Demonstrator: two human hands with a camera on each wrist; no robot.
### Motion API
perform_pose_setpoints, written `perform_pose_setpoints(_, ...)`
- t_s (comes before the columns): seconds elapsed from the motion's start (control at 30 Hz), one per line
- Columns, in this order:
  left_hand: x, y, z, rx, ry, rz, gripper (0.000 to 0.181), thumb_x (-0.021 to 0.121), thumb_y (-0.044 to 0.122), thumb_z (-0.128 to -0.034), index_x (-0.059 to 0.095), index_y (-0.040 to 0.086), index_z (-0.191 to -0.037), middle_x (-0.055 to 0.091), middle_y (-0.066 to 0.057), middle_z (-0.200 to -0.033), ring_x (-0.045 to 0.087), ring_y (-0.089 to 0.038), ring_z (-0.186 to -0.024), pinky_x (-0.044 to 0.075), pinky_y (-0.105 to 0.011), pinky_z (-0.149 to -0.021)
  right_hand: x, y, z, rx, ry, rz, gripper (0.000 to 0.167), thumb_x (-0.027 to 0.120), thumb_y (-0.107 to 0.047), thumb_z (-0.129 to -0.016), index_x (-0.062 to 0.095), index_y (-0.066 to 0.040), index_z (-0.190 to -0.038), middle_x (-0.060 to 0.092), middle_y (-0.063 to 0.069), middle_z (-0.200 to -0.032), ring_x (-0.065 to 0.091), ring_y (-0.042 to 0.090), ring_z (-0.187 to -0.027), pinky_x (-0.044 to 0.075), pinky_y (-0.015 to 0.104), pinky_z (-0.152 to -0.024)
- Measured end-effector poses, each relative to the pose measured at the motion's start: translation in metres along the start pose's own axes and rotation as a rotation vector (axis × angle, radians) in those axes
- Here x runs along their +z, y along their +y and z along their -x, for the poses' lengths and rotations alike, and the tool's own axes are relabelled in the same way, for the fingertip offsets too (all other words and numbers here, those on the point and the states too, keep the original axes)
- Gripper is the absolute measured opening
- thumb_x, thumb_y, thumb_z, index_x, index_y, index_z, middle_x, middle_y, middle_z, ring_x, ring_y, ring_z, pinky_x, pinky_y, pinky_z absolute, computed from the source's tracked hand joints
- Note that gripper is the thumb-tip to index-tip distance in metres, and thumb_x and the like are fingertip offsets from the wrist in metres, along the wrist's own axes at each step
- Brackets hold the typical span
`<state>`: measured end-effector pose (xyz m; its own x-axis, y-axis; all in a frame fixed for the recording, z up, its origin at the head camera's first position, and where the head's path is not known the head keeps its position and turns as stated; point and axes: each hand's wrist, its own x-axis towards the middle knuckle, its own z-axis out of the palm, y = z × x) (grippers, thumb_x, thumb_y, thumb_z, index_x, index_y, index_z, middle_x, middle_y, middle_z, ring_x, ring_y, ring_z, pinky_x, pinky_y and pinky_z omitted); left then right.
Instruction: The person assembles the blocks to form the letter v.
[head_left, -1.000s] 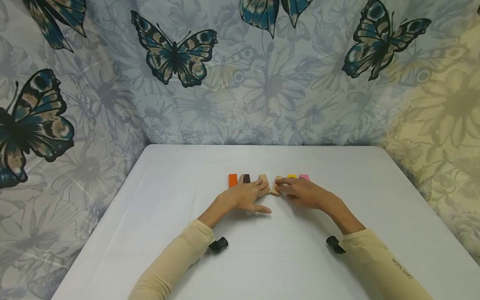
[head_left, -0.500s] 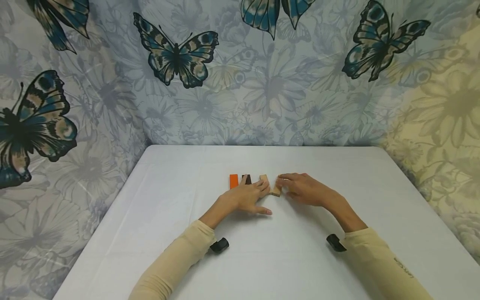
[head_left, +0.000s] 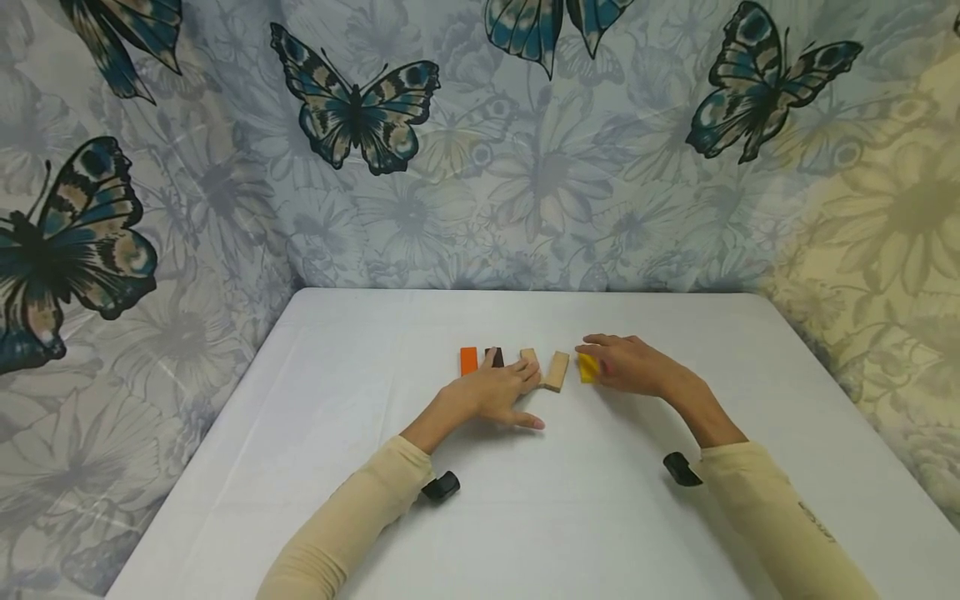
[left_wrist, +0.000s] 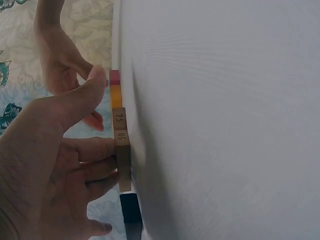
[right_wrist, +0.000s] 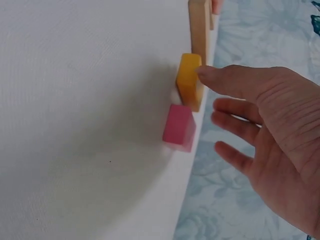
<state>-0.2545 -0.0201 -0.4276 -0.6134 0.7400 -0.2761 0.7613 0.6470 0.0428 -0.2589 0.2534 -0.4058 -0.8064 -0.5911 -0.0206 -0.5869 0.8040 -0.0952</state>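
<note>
My left hand (head_left: 491,392) lies over the row of small blocks in the head view, fingers spread, fingertips touching a plain wooden block (head_left: 528,355) and one finger reaching over a dark block (head_left: 498,357). An orange block (head_left: 468,359) stands at the row's left end. A second wooden block (head_left: 557,372) leans slightly right. My right hand (head_left: 637,367) is at the yellow block (head_left: 587,369); in the right wrist view its thumb tip meets that block's edge, other fingers held apart. A pink block (right_wrist: 179,125) stands beside the yellow one, hidden behind the hand in the head view.
A white-covered table (head_left: 555,517) carries the blocks towards its far side. Cloth with butterflies and flowers (head_left: 547,175) hangs around the table. Black wrist devices (head_left: 441,487) sit below both sleeves. Printed digits mark two block ends (left_wrist: 121,136).
My right hand has left the second wooden block and moved right to the yellow block, uncovering the wooden one. The left hand has stayed nearly still.
</note>
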Motion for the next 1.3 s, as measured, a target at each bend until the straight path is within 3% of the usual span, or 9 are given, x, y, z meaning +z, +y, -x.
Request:
perform_pose_setpoints(0.37, -0.005, -0.001, 0.001, -0.010, -0.006, -0.024, 0.093, 0.046, 0.076, -0.0986, 0.026, 0.016, -0.167, 0.016, -0.005, -0.177, 0.017, -0.020, -0.165, 0.012, -0.069, -0.129, 0.005, 0.012, -0.004, -0.047, 0.003, -0.032, 0.048, 0.079, -0.007, -0.090, 0.066, -0.001, -0.136, 0.062, 0.027, -0.143, 0.070, 0.038, -0.112, 0.057, 0.057, -0.101)
perform_pose_setpoints(0.63, -0.004, -0.003, 0.002, -0.020, -0.010, -0.039, 0.093, 0.046, 0.076, -0.0983, 0.026, 0.016, -0.167, 0.016, -0.005, -0.177, 0.017, -0.020, -0.165, 0.013, -0.070, -0.129, 0.007, 0.014, -0.012, -0.093, 0.006, -0.071, 0.041, 0.079, -0.003, -0.089, 0.070, 0.000, -0.129, 0.069, 0.023, -0.132, 0.060, 0.014, -0.079, 0.061, 0.039, -0.082)
perform_pose_setpoints(1.07, -0.002, -0.001, -0.002, -0.015, -0.006, -0.037, 0.094, 0.048, 0.076, -0.0976, 0.028, 0.016, -0.167, 0.018, -0.006, -0.177, 0.019, -0.021, -0.165, 0.015, -0.071, -0.128, 0.007, 0.016, -0.015, -0.079, 0.007, -0.064, 0.039, 0.080, -0.008, -0.089, 0.073, -0.002, -0.127, 0.072, 0.018, -0.118, 0.055, 0.011, -0.077, 0.054, 0.029, -0.073)
perform_pose_setpoints(1.3, -0.003, 0.000, -0.002, -0.015, -0.021, -0.039, 0.093, 0.047, 0.076, -0.0978, 0.027, 0.016, -0.167, 0.017, -0.005, -0.177, 0.019, -0.021, -0.165, 0.015, -0.071, -0.128, -0.007, 0.017, -0.016, -0.008, -0.029, -0.046, 0.046, 0.078, -0.009, -0.090, 0.069, -0.003, -0.134, 0.070, 0.020, -0.124, 0.063, 0.024, -0.092, 0.060, 0.047, -0.087)
